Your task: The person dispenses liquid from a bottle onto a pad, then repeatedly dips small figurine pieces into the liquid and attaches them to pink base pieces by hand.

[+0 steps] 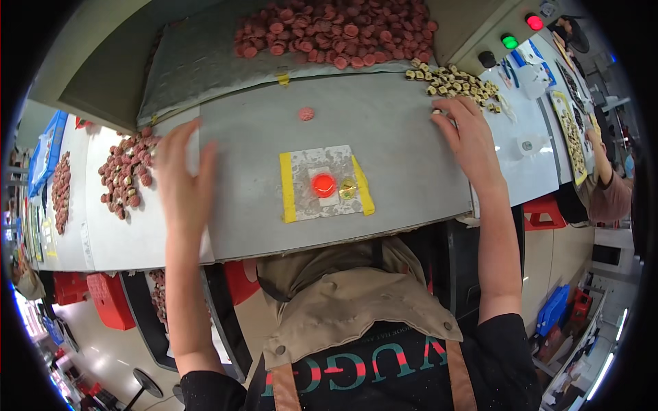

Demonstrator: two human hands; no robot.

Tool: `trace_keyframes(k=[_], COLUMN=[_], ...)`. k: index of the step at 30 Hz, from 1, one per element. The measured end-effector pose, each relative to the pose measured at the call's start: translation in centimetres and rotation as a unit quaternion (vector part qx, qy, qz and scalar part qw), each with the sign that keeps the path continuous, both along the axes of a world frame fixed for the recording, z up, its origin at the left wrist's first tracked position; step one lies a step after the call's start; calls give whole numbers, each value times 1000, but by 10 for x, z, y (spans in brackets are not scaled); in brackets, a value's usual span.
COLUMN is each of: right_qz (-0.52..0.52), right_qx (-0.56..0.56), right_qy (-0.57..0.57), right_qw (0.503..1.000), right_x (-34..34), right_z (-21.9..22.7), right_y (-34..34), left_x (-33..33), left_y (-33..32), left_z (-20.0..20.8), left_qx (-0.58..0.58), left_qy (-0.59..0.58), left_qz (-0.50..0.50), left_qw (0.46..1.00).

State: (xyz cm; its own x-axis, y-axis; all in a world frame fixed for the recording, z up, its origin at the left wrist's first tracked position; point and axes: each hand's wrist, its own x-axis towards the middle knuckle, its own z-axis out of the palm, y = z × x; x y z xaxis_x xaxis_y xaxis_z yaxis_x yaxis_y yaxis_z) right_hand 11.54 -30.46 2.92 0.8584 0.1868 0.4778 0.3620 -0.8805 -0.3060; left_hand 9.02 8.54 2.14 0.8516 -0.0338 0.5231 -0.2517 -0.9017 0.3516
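My left hand (184,179), slightly blurred, is over the left of the grey work surface with thumb and fingers apart and nothing visible in it. Beside it lies a heap of ridged pinkish pieces (123,171), some with pale centres. On the right, my right hand (471,137) pinches a small cream-coloured piece (436,111) between thumb and forefinger. It is close to a pile of small cream-and-dark pieces (456,83). A single pink ridged cap (306,114) rests between the hands. Nearer to me, a red glowing disc (323,184) sits on a taped clear-and-white patch (308,205).
A large heap of pink ridged caps (336,31) covers the back shelf. Green (509,41) and red (534,22) lights are on the machine's right side. At far right, a co-worker's arm (603,161) reaches near a yellow-edged tray (569,137). Red stools (110,301) stand below.
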Motion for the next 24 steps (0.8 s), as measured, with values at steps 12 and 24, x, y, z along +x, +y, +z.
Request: trace_keyframes(k=[12, 24], right_qz=[162, 128], right_qx=[64, 92], right_qy=[113, 217], right_qw=[978, 963], right_x=[-22, -23], right_z=[-3, 9], right_y=[54, 57], left_x=[35, -61], left_y=[-70, -70], left_z=[2, -18], left_qx=[-255, -824], left_qy=[245, 257], left_qz=[-212, -194], left_qw=[911, 467])
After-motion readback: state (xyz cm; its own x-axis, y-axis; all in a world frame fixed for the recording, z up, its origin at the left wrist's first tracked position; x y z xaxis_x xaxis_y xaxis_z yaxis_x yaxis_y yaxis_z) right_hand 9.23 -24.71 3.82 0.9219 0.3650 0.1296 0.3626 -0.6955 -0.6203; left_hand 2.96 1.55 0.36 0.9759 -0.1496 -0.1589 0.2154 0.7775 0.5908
